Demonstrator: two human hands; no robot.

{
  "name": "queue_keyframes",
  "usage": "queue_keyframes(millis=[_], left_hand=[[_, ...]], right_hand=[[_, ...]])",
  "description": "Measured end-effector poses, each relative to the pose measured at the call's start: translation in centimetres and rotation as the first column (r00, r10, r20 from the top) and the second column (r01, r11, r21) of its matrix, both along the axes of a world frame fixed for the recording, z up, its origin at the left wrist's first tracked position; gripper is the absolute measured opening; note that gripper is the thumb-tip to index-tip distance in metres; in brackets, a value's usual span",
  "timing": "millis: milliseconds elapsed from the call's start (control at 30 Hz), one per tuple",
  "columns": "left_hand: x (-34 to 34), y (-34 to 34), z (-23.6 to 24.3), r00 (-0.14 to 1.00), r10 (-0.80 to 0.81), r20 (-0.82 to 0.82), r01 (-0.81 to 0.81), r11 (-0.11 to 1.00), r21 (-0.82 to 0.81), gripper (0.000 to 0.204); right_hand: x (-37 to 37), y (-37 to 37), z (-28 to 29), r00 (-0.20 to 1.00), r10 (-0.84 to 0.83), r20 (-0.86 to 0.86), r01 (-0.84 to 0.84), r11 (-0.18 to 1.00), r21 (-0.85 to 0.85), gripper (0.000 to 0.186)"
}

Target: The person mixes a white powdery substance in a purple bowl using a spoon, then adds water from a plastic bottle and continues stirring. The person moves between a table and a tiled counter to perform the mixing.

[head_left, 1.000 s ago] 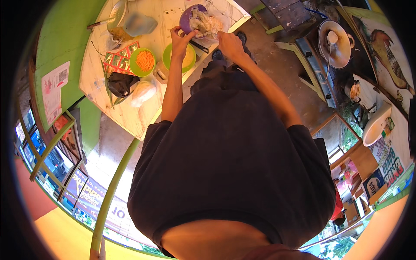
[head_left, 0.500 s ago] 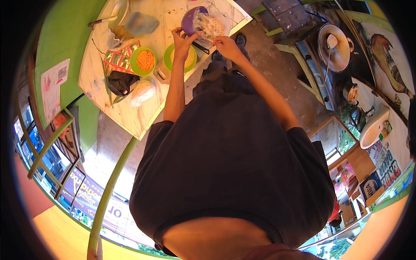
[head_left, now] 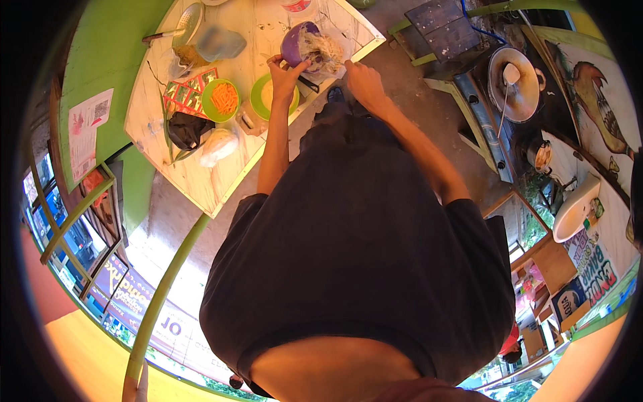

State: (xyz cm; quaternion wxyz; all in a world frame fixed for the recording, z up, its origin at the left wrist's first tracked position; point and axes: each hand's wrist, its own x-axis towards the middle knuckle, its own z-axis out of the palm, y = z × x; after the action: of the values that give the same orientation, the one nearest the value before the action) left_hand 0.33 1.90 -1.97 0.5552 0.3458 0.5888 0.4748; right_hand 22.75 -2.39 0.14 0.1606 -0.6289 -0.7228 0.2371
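Note:
A purple bowl (head_left: 293, 45) stands at the far edge of the table, tilted to the right. Pale shredded food (head_left: 324, 53) lies in clear plastic at its mouth; I cannot make out its kind. My left hand (head_left: 284, 77) is closed at the bowl's near side, with fingers and thumb against the rim. To the right, the fingers of my right hand (head_left: 366, 83) are pinched at the edge of the clear plastic (head_left: 345, 48). Below the left hand is a green bowl (head_left: 261, 100), partly hidden by my wrist. A dark handle (head_left: 309, 84) sits between my hands.
Left on the table (head_left: 207, 187) are a bowl of orange strips (head_left: 224, 98), a black bag (head_left: 187, 129), a white plastic bundle (head_left: 219, 147), a clear container (head_left: 221, 44) and a skimmer (head_left: 191, 23). A wok (head_left: 514, 94) stands at right, beyond a wooden stool (head_left: 443, 30).
My right hand has moved right and nearer to me, away from the bowl's mouth. My left hand stays at the bowl. The whole view has shifted slightly.

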Motion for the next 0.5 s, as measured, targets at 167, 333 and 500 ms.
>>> queue_keyframes(millis=[167,333,500], left_hand=[[0.5,-0.3,0.0,0.993,0.087,0.077,-0.085,0.996,-0.034,0.080],[1.4,-0.8,1.8,0.990,0.124,0.064,-0.116,0.987,-0.115,0.079],[1.9,-1.6,2.8,0.985,0.167,0.042,-0.159,0.974,-0.161,0.078]], right_hand=[[0.1,-0.2,2.6,0.984,0.034,-0.176,-0.047,0.996,-0.071,0.016],[-1.5,1.9,1.6,0.944,0.140,-0.300,-0.164,0.985,-0.054,0.017],[-1.6,2.2,-0.9,0.968,0.147,-0.203,-0.164,0.984,-0.068,0.022]])
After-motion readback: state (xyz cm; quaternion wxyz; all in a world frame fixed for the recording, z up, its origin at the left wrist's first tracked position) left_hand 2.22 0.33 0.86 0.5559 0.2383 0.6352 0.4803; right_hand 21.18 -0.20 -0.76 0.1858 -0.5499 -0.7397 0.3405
